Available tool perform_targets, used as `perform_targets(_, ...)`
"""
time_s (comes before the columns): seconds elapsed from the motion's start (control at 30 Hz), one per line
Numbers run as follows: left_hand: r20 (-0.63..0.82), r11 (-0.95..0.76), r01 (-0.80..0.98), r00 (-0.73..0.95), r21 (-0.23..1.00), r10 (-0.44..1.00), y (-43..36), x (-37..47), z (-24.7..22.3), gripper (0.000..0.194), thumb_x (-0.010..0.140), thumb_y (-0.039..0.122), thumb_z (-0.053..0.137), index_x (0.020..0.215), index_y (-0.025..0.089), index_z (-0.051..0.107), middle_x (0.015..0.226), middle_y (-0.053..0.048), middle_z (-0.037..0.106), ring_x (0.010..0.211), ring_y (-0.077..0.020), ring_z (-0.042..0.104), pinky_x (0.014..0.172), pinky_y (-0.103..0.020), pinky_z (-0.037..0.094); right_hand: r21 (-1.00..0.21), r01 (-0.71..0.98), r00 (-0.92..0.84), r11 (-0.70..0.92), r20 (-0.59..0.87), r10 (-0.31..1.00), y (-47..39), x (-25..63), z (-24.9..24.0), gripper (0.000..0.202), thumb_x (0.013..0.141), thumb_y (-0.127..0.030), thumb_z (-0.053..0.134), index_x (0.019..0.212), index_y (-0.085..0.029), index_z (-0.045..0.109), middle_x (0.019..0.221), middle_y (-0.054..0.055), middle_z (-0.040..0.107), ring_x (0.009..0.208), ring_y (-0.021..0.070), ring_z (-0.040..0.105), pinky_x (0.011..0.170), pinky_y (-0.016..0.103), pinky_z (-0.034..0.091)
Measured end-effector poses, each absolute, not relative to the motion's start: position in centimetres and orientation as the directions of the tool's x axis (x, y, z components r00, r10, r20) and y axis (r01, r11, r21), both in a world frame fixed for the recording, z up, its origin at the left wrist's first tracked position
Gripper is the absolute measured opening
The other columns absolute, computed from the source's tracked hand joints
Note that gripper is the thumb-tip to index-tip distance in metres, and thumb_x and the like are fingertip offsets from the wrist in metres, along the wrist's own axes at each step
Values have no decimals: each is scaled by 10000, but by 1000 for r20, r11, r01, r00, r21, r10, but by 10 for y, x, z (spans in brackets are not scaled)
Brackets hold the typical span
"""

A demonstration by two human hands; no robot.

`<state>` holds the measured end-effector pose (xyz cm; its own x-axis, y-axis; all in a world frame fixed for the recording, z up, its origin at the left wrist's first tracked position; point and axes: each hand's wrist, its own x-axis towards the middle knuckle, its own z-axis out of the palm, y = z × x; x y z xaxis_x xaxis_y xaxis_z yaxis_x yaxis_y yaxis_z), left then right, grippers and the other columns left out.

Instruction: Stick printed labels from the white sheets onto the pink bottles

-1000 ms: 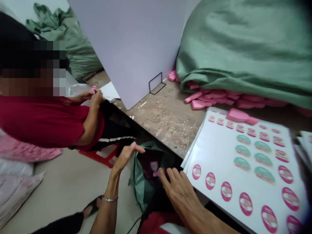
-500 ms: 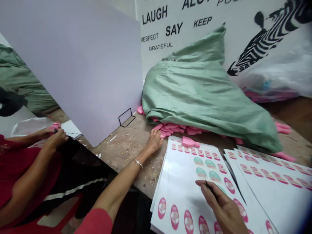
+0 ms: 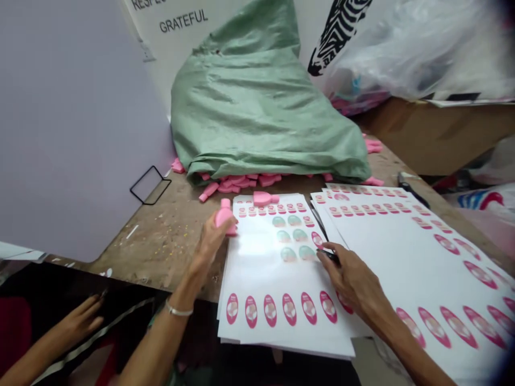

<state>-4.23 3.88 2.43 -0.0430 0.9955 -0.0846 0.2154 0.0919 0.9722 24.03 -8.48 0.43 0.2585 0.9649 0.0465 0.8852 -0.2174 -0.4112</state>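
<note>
A pink bottle-shaped piece is held between the fingers and thumb of my left hand, at the left edge of the sticker sheets. Over the right part of the top sheet, my right hand grips a thin dark tool, its tip near the green round stickers. Oval pink stickers run along the sheet's lower edge. Another pink piece lies on the sheet's top edge.
Behind the sheets a large green sack rests on several pink pieces. More sticker sheets lie at the right. A pale panel and wire stand are at the left, with another person's hand below.
My left hand has taken a pink piece from beside the sack and brought it to the sheets. The view has shifted right and down. My right hand still holds the dark tool.
</note>
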Motion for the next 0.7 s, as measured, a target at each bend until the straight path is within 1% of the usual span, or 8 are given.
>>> perform_targets(0.1, -230, 241, -37, 188, 970, 955, -25, -20, 25, 379, 768, 428, 634, 999, 130, 586, 942, -105, 660, 720, -167, 627, 655, -310, 553, -194, 938, 290, -288, -21, 957, -97, 238, 2, 518, 859, -545, 426, 1197, -162, 515, 967, 140, 655, 853, 313, 616, 693, 418, 461)
perform_targets(0.17, -297, 330, -103, 249, 938, 922, -57, -8, 21, 378, 778, 448, 627, 979, 132, 580, 948, -105, 656, 710, -163, 641, 670, -319, 561, -148, 941, 304, -305, -28, 952, -107, 233, 1, 506, 857, -541, 442, 1181, -159, 512, 963, 135, 661, 847, 311, 623, 682, 406, 456)
perform_targets(0.27, -336, 366, -87, 245, 926, 909, -84, -2, 14, 379, 798, 468, 602, 973, 133, 571, 959, -110, 656, 733, -178, 668, 724, -332, 559, -172, 941, 294, -292, -11, 956, -122, 224, -1, 473, 848, -531, 476, 1144, -165, 516, 941, 117, 669, 849, 297, 627, 669, 380, 449)
perform_targets(0.33, -344, 363, -57, 209, 930, 915, -91, -6, 12, 384, 807, 472, 590, 992, 137, 563, 967, -114, 660, 747, -187, 677, 747, -336, 553, -201, 939, 288, -278, 20, 958, -130, 220, -3, 493, 843, -533, 487, 1170, -163, 496, 948, 118, 669, 847, 298, 625, 654, 373, 439)
perform_targets(0.4, -349, 362, -43, 186, 931, 919, -93, -10, 13, 386, 806, 474, 592, 993, 139, 558, 953, -111, 665, 737, -187, 677, 736, -331, 551, -248, 929, 298, -275, 60, 953, -133, 219, -4, 505, 853, -531, 469, 1199, -164, 470, 946, 118, 668, 825, 294, 622, 639, 368, 428)
perform_targets(0.47, -341, 353, -40, 183, 935, 922, -94, -10, 17, 372, 803, 469, 599, 971, 139, 563, 926, -99, 667, 723, -176, 667, 717, -315, 550, -320, 913, 297, -252, 100, 950, -130, 221, -3, 440, 885, -498, 426, 1175, -171, 474, 909, 105, 669, 791, 274, 617, 639, 358, 419)
perform_targets(0.57, -301, 324, -63, 237, 944, 924, -97, 3, 25, 350, 797, 453, 613, 954, 143, 584, 894, -73, 660, 709, -157, 648, 691, -291, 548, -384, 916, 214, -118, 217, 953, -117, 227, 1, 287, 919, -398, 390, 1054, -180, 520, 845, 80, 659, 764, 234, 596, 682, 349, 404)
perform_targets(0.7, -273, 322, -128, 299, 938, 914, -98, 37, 29, 371, 790, 463, 619, 967, 138, 592, 834, -62, 642, 710, -174, 655, 671, -297, 551, -317, 944, 17, 92, 324, 946, -100, 234, 0, 158, 910, -278, 419, 909, -188, 549, 856, 59, 651, 786, 204, 566, 726, 342, 357)
